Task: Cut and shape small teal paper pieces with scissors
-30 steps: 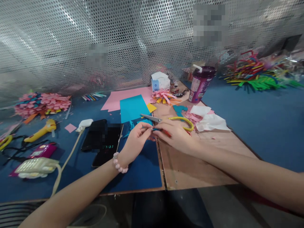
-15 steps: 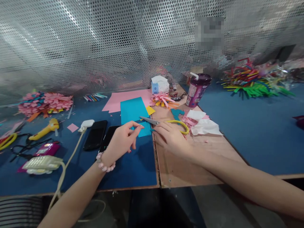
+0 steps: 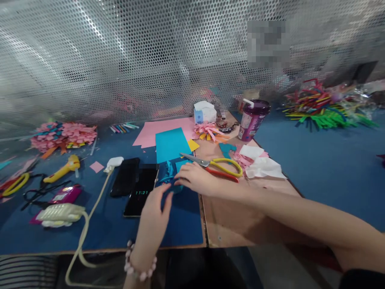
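Note:
My left hand (image 3: 156, 204), with a pink bead bracelet at the wrist, is low over the blue tabletop, thumb and fingers apart. My right hand (image 3: 194, 178) reaches in from the right with fingers extended and slightly bent, over a small blue paper piece (image 3: 180, 164). Some blue paper shows dimly between the two hands; whether either touches it I cannot tell. Cut blue strips (image 3: 168, 171) lie just beyond my left fingertips. Scissors (image 3: 204, 162) with yellow and red handles lie just past my right hand. Behind is a larger blue sheet (image 3: 172, 145).
Two phones (image 3: 125, 176) lie left of my hands. A yellow glue gun (image 3: 64, 168) and a power strip (image 3: 61, 214) with its cable are farther left. A purple cup (image 3: 254, 120), tissue box (image 3: 205, 113) and crumpled white tissue (image 3: 265, 167) stand or lie right of centre.
My right hand has come off the scissors area toward me and left, uncovering the handles. My left hand has moved nearer me and its pinched fingers have spread. Blue strips now show.

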Demonstrator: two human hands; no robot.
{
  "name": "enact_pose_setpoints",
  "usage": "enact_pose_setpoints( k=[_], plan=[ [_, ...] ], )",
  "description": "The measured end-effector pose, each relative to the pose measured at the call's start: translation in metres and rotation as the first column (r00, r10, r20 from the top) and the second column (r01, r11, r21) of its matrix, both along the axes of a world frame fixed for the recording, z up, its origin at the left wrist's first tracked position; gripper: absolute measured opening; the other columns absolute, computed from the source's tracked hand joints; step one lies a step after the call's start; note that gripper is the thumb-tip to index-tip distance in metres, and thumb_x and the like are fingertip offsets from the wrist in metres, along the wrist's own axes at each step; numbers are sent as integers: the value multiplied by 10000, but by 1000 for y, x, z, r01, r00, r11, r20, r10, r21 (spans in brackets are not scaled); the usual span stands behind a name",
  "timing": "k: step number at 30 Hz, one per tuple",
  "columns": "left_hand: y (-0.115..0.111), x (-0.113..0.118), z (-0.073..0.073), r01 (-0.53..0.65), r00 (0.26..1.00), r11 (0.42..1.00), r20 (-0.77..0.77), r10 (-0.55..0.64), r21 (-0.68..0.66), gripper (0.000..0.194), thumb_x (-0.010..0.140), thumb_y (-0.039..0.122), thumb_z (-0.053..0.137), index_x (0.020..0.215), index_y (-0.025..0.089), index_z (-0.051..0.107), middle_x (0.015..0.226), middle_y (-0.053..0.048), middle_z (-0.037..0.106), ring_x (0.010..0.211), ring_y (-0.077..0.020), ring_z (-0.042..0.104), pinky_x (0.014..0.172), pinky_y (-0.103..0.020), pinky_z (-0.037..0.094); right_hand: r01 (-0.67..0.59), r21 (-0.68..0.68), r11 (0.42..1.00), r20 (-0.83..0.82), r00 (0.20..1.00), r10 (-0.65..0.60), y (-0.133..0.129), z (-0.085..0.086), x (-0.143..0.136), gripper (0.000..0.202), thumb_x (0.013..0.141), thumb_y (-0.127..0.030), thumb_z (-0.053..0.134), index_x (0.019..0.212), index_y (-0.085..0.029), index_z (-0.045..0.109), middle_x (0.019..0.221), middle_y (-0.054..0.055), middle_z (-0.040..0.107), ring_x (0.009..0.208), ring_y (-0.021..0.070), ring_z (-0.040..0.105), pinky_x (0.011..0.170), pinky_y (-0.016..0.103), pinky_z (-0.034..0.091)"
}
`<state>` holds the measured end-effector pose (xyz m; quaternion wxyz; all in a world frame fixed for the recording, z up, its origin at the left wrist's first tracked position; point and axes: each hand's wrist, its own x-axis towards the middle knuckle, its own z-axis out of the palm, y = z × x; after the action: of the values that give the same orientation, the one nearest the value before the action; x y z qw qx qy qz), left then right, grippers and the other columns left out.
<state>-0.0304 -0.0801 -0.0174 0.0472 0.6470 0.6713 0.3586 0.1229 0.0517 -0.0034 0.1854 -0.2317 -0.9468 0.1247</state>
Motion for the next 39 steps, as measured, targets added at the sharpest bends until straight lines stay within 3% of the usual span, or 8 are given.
enact_pose_setpoints(
  k=[4,9,13,18,23,30,36,39],
  plan=[
    [-4,14,-13,228,918,973,-326,-226,-34,397,924,271,434,1313,203,478,1397,-75,484,1350,-250,356,1089,-448,343,109,182,977,24,993,-116,29,-5,12,304,891,-419,519,1065,-232,682,1165,95,594,1106,268,452,915,435,343],
    [-6,17,-16,171,855,975,-472,-218,-139,468,939,344,397,1383,197,409,1477,-76,368,1382,-292,282,1090,-523,314,138,278,951,79,983,-166,36,-19,22,363,918,-467,430,1161,-303,645,1413,44,429,1139,304,408,893,470,378],
    [-4,17,-19,85,837,989,-529,-138,-123,550,927,411,399,1403,137,379,1499,-121,307,1392,-321,242,1092,-553,289,80,364,928,118,984,-132,26,-16,24,369,942,-409,407,1208,-261,616,1464,75,360,1199,311,389,930,483,373],
    [-1,25,-18,-40,836,999,-549,20,-25,625,899,446,440,1388,60,390,1524,-164,198,1406,-384,135,1078,-601,259,22,392,920,151,985,-88,19,-7,30,360,935,-402,430,1173,-222,632,1419,98,420,1249,311,373,982,492,349],
    [6,33,-13,100,805,990,-577,-139,-100,502,947,338,362,1413,151,366,1495,-56,310,1396,-327,225,1096,-580,242,-42,419,907,138,990,-18,15,-14,33,312,941,-342,430,1159,-238,628,1331,85,515,1223,293,405,1005,507,309],
    [7,33,-17,126,837,989,-526,-149,-80,491,945,345,376,1389,136,400,1447,-108,395,1358,-296,332,1119,-555,215,-154,407,900,174,981,90,7,-5,48,344,943,-368,415,1152,-184,619,1284,98,543,1175,267,437,980,473,349],
    [6,33,-18,156,834,980,-516,-196,-120,484,956,309,363,1395,107,378,1472,-122,358,1367,-274,318,1088,-488,343,-200,474,858,117,980,164,3,-4,67,291,934,-305,445,863,-154,683,1058,70,655,1055,212,514,948,394,390],
    [6,33,-19,189,839,977,-501,-213,-98,458,956,277,366,1375,94,403,1458,-121,386,1366,-263,321,1083,-464,369,-188,537,823,140,981,133,3,-7,65,243,932,-247,448,959,-144,667,1066,82,647,1051,224,516,909,389,407]
  ],
)
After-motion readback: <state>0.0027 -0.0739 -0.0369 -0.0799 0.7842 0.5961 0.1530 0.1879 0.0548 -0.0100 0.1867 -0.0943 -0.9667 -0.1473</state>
